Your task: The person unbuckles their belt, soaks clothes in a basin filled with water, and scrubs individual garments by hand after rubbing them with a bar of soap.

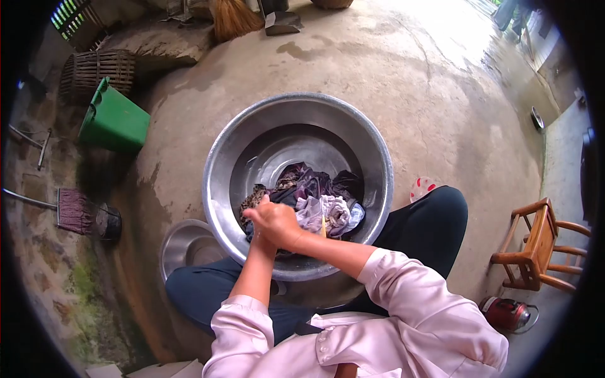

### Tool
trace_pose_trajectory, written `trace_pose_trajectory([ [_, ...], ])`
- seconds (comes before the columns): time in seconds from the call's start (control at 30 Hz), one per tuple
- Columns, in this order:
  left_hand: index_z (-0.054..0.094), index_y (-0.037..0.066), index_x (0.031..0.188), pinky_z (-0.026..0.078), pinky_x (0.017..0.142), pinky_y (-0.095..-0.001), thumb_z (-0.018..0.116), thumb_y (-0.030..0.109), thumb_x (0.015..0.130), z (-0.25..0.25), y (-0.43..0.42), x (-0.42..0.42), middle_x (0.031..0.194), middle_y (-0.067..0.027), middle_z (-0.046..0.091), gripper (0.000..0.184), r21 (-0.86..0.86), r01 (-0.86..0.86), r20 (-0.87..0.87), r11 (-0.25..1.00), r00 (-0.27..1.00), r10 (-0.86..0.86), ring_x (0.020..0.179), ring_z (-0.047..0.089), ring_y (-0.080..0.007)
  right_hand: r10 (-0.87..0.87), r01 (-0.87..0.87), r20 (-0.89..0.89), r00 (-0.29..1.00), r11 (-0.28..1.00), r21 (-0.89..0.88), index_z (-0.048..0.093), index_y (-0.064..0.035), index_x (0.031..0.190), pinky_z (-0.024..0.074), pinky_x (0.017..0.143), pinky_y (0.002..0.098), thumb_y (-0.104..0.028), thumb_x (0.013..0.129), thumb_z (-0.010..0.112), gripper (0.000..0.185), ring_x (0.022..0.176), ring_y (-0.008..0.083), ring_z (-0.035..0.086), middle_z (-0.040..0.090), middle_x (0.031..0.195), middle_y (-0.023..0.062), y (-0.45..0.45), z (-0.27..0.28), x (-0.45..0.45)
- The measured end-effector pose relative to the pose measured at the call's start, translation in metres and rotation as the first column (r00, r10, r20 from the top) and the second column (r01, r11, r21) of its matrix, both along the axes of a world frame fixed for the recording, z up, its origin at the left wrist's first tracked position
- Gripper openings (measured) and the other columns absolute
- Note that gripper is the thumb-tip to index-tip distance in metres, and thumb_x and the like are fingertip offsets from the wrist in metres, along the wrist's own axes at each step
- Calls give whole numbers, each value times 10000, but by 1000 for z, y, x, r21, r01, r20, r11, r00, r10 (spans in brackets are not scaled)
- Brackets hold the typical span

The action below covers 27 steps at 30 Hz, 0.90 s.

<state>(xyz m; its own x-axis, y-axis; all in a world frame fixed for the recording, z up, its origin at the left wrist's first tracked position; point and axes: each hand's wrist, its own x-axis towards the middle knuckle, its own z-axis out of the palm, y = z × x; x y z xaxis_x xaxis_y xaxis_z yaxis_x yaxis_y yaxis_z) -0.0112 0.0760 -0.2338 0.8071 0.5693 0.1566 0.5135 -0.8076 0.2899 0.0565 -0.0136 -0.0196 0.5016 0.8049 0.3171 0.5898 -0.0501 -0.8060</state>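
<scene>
The right hand (282, 225) laps over the left hand (263, 239), above the near left part of a metal basin (373, 151). The right fingers curl in, the left ones are mostly hidden; I cannot tell if either hold cloth. In the basin, 1 heap of clothes (312, 188) lies just right of the fingers and beyond them. A smaller basin (178, 247) sits to their left.
</scene>
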Motion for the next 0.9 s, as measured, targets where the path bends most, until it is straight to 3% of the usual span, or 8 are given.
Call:
trace_pose_trajectory([
  [0.1,620,53,1007,478,843,-363,539,285,898,-10,-10,9,1014,-84,633,268,-827,114,374,551,844,385,960,596,-215,-87,91,-89,992,995,36,606,-74,609,474,555,439,-415,883,563,440,603,343,612,585,609,159,9,-22,20],
  [0.17,619,42,1004,490,809,-364,547,281,897,140,-50,37,1009,-81,629,272,-956,142,-141,-258,549,824,922,605,-205,-185,191,-117,976,981,36,602,-66,611,465,561,451,-417,891,555,451,587,358,593,582,615,169,22,-39,57],
  [0.3,631,91,938,503,665,-299,574,365,916,190,-64,45,811,-5,642,281,-954,162,-55,-253,734,677,716,619,-129,-274,270,-128,953,962,-45,595,-18,654,435,521,429,-384,912,549,450,538,350,556,564,645,209,21,-50,113],
  [0.4,658,78,938,438,682,-226,650,384,868,193,-51,40,783,6,632,314,-998,-16,12,68,918,397,704,561,-78,-126,133,-663,738,990,-41,574,-22,605,410,474,338,-365,916,589,463,463,185,526,560,510,66,25,-60,143],
  [0.5,677,-13,1004,434,722,-229,728,330,802,217,-38,33,845,-28,662,400,-904,-120,-128,410,992,7,746,562,-95,77,-33,-741,667,997,74,620,-24,651,420,527,289,-368,863,671,407,565,94,521,565,569,1,16,-39,153],
  [0.63,645,6,925,450,728,-243,671,229,857,216,-20,28,804,-67,659,235,-896,61,200,440,940,275,724,583,-108,283,-447,-617,735,885,-127,672,-17,746,432,602,263,-363,816,723,356,622,96,524,611,658,4,-2,-20,169],
  [0.7,556,65,805,457,591,-238,621,270,909,218,-14,25,681,-5,540,239,-953,207,298,223,782,547,575,495,-77,311,-533,-482,819,724,-438,689,-25,791,431,621,240,-331,817,725,309,625,94,527,624,702,-15,-5,-16,175],
  [0.9,499,89,789,384,419,-210,630,298,906,211,-14,33,676,25,461,273,-968,187,246,170,552,797,541,447,-72,146,-165,-963,228,980,110,639,-54,891,442,551,255,-248,872,659,196,640,79,546,589,691,-17,2,-36,132],
])
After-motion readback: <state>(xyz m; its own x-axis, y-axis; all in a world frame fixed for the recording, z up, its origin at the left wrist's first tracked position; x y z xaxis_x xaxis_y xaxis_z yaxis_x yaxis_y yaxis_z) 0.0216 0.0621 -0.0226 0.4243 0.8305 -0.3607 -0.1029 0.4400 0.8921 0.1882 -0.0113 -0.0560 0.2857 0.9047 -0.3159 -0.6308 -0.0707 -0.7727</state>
